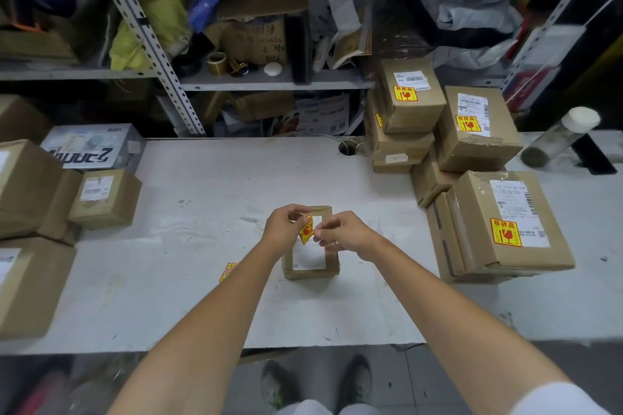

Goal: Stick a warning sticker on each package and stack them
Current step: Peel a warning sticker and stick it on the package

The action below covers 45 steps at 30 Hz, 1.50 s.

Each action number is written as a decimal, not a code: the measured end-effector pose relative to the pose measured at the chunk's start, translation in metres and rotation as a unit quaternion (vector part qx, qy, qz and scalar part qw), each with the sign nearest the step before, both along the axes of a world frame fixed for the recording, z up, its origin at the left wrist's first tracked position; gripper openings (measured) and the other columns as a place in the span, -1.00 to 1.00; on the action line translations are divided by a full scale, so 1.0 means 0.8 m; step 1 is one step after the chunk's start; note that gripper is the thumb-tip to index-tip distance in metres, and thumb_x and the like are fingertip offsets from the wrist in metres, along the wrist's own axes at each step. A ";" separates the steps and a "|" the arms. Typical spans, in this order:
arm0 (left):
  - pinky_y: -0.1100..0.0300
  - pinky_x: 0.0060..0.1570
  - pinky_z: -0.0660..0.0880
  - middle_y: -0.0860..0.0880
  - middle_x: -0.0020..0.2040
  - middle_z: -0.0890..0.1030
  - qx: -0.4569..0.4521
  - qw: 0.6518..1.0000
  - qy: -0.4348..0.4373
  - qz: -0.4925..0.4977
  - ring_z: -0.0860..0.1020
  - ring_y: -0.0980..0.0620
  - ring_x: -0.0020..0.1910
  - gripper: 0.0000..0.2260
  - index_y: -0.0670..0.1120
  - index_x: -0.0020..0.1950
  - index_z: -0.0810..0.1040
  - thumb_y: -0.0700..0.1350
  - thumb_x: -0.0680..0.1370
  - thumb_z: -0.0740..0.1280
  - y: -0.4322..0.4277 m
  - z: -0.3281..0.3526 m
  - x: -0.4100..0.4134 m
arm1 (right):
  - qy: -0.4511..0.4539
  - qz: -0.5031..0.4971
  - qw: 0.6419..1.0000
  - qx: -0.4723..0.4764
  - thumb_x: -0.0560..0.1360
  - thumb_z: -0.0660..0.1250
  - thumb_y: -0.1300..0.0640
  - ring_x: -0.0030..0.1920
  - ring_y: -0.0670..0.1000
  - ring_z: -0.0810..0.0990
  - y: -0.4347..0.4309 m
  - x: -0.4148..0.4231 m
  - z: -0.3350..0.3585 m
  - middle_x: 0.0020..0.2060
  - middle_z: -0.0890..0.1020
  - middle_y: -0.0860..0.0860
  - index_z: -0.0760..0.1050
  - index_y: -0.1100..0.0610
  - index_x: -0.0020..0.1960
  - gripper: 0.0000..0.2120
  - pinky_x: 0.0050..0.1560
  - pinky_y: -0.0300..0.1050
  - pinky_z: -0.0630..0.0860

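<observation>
White worktop [209, 178] fronts cluttered metal shelving [269, 81]. On it, near the middle, stands a small brown package [310, 259] with a white label on top. Just above it, both hands hold a yellow and red warning sticker [306, 229]. The left hand [283, 227] pinches its top between thumb and forefinger, and the right hand [347, 236] pinches its right edge with curled fingers. More stickers [228, 271] lie on the table, partly hidden by the left forearm.

To the right, stacked packages [502, 222] carry shipping labels with barcodes and yellow stickers printed 易碎品 over a broken-glass symbol. Unstickered boxes [104, 199] sit at the left. Behind them is a grey carton [94, 145] whose upside-down lettering I cannot read. A clear bottle [559, 138] with a white cap lies far right.
</observation>
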<state>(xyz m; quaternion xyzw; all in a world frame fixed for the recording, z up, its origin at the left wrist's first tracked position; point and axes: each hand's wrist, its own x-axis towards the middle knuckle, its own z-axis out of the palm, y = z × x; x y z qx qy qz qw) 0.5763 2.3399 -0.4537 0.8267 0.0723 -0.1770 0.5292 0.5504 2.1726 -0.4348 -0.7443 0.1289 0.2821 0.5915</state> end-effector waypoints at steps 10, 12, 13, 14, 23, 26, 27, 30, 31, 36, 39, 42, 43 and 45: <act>0.20 0.05 0.46 0.03 0.09 0.63 0.005 1.000 -0.003 -0.004 0.55 0.06 0.07 -0.82 -0.01 0.11 0.62 -0.16 0.52 0.42 -0.006 -0.007 -0.005 | -0.014 -0.043 0.999 0.025 0.56 0.38 0.19 -0.19 -0.01 0.63 0.008 0.000 -0.003 -0.19 0.66 0.07 0.63 0.18 -0.08 -0.91 -0.16 -0.19 0.60; 0.22 0.00 0.42 0.08 0.04 0.63 0.016 1.000 -0.026 0.004 0.54 0.09 0.02 -0.90 0.03 0.01 0.64 -0.11 0.51 0.45 -0.006 -0.003 -0.006 | -0.025 -0.081 0.996 0.015 0.57 0.34 0.25 -0.25 0.00 0.60 0.008 0.003 -0.007 -0.23 0.63 0.08 0.59 0.20 -0.11 -0.90 -0.13 -0.11 0.61; 0.20 -0.01 0.44 0.10 0.00 0.65 0.005 1.000 -0.027 0.000 0.56 0.08 0.00 -0.94 0.05 -0.05 0.65 -0.09 0.50 0.45 -0.006 -0.001 -0.007 | -0.031 -0.095 0.995 0.011 0.57 0.33 0.26 -0.27 0.00 0.58 0.007 0.004 -0.009 -0.25 0.62 0.08 0.59 0.21 -0.12 -0.89 -0.10 -0.05 0.60; 0.19 0.00 0.47 0.11 -0.03 0.65 -0.007 1.000 -0.026 -0.013 0.58 0.07 -0.01 -0.94 0.09 -0.09 0.65 -0.08 0.50 0.46 -0.006 0.001 -0.009 | -0.036 -0.102 0.994 0.011 0.58 0.33 0.27 -0.28 0.00 0.58 0.006 0.005 -0.010 -0.26 0.61 0.08 0.59 0.21 -0.13 -0.88 -0.08 -0.03 0.59; 0.17 0.15 0.53 0.14 -0.06 0.70 -0.038 0.998 -0.018 -0.036 0.63 0.12 0.05 -0.84 0.02 0.03 0.72 -0.19 0.54 0.40 0.005 0.000 -0.017 | -0.056 -0.080 0.995 0.006 0.58 0.35 0.22 -0.15 0.00 0.66 0.014 0.003 -0.010 -0.19 0.68 0.09 0.63 0.21 -0.05 -0.90 -0.08 -0.13 0.63; 0.12 0.17 0.54 0.11 -0.05 0.71 -0.032 0.999 -0.021 -0.036 0.63 0.09 0.05 -0.84 0.01 0.03 0.72 -0.20 0.53 0.41 0.007 -0.001 -0.018 | -0.059 -0.081 0.995 0.004 0.58 0.35 0.22 -0.17 -0.01 0.65 0.016 0.002 -0.011 -0.21 0.66 0.07 0.63 0.24 -0.02 -0.89 -0.10 -0.14 0.63; 0.14 0.16 0.54 0.11 -0.05 0.71 -0.030 0.999 -0.024 -0.035 0.63 0.10 0.05 -0.84 0.01 0.02 0.72 -0.20 0.53 0.41 0.008 -0.001 -0.018 | -0.059 -0.081 0.995 0.003 0.58 0.34 0.22 -0.18 -0.01 0.64 0.017 0.001 -0.010 -0.22 0.66 0.07 0.63 0.25 -0.01 -0.88 -0.09 -0.13 0.63; 0.19 0.12 0.53 0.11 -0.08 0.70 -0.025 0.999 -0.031 -0.028 0.63 0.10 0.04 -0.85 0.01 0.00 0.73 -0.20 0.53 0.42 0.009 0.001 -0.019 | -0.056 -0.084 0.995 0.004 0.58 0.35 0.21 -0.19 -0.02 0.64 0.019 0.001 -0.009 -0.22 0.64 0.06 0.63 0.28 0.01 -0.86 -0.04 -0.08 0.64; 0.20 0.11 0.53 0.11 -0.08 0.71 -0.021 0.999 -0.032 -0.028 0.63 0.10 0.04 -0.85 0.02 0.00 0.73 -0.20 0.52 0.42 0.009 0.002 -0.019 | -0.057 -0.084 0.995 0.006 0.57 0.36 0.20 -0.19 -0.02 0.64 0.020 0.001 -0.008 -0.22 0.64 0.06 0.64 0.28 0.01 -0.86 -0.03 -0.07 0.65; 0.18 0.08 0.55 0.11 -0.06 0.71 0.005 0.999 -0.040 -0.032 0.63 0.13 0.01 -0.87 0.04 0.00 0.73 -0.15 0.52 0.43 0.010 0.003 -0.018 | -0.062 -0.086 0.994 0.007 0.57 0.37 0.21 -0.20 -0.03 0.62 0.024 0.001 -0.007 -0.24 0.64 0.05 0.65 0.28 -0.03 -0.86 -0.07 -0.10 0.66; 0.17 0.08 0.55 0.06 -0.04 0.71 0.030 0.998 -0.039 -0.034 0.63 0.09 0.00 -0.87 -0.02 0.04 0.72 -0.16 0.52 0.43 0.007 0.005 -0.019 | -0.059 -0.087 0.994 -0.005 0.57 0.34 0.22 -0.20 -0.02 0.62 0.025 0.000 -0.008 -0.23 0.64 0.06 0.64 0.28 -0.03 -0.86 -0.09 -0.11 0.65; 0.20 0.06 0.54 0.03 -0.03 0.70 0.054 0.997 -0.040 -0.046 0.63 0.07 -0.01 -0.86 -0.05 0.06 0.71 -0.17 0.53 0.43 0.005 0.007 -0.021 | -0.052 -0.092 0.994 -0.013 0.56 0.33 0.24 -0.20 -0.01 0.62 0.025 -0.002 -0.008 -0.24 0.63 0.07 0.63 0.25 -0.08 -0.88 -0.13 -0.13 0.64; 0.20 0.05 0.55 0.03 -0.03 0.70 0.063 0.996 -0.042 -0.048 0.63 0.08 -0.02 -0.87 -0.05 0.05 0.71 -0.16 0.53 0.42 0.004 0.007 -0.021 | -0.050 -0.092 0.994 -0.015 0.55 0.33 0.24 -0.21 -0.01 0.62 0.025 -0.003 -0.008 -0.26 0.63 0.06 0.63 0.22 -0.11 -0.88 -0.15 -0.15 0.62; 0.19 0.05 0.56 0.03 -0.04 0.70 0.076 0.995 -0.048 -0.046 0.63 0.08 -0.03 -0.88 -0.04 0.04 0.71 -0.14 0.53 0.43 0.004 0.007 -0.022 | -0.049 -0.094 0.994 -0.015 0.53 0.32 0.26 -0.23 0.00 0.60 0.025 -0.005 -0.007 -0.28 0.62 0.05 0.63 0.19 -0.16 -0.86 -0.18 -0.17 0.60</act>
